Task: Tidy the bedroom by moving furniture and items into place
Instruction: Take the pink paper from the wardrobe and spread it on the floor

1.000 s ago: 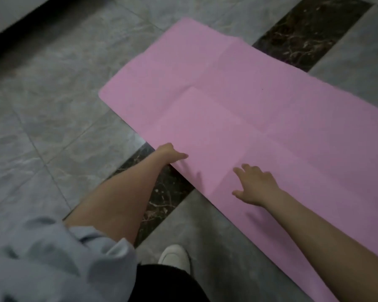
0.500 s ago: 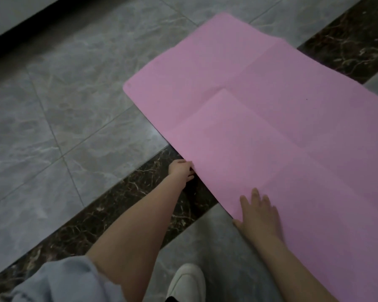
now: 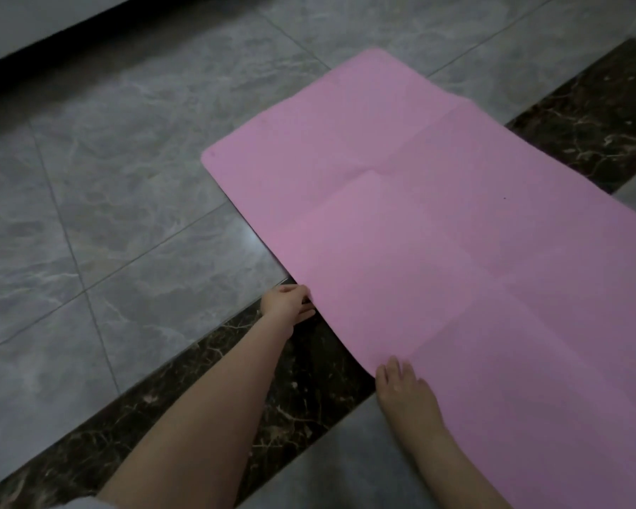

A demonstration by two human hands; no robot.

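The floor [image 3: 133, 200] is made of big grey stone tiles with wavy white marks. A band of dark brown tile [image 3: 309, 383] with thin pale lines runs from the lower left of the frame up to the upper right. Along the upper left there is a pale wall or panel [image 3: 34, 20] with a black strip [image 3: 100, 42] under it.

There is one pink mat [image 3: 437, 233]. It lies spread out on the floor, from the middle of the frame to the right edge. It has fold lines across it, and its near edge lifts up a little off the floor.

There are two hands, both bare. The left hand [image 3: 285, 304], just below the middle of the frame, grips the near edge of the mat, with its fingers curled around the edge. The right hand [image 3: 406, 393], in the lower right, lies flat on top of the mat with its fingers straight, close to the same edge.

One bit of pale sleeve [image 3: 83, 503] shows at the bottom left.
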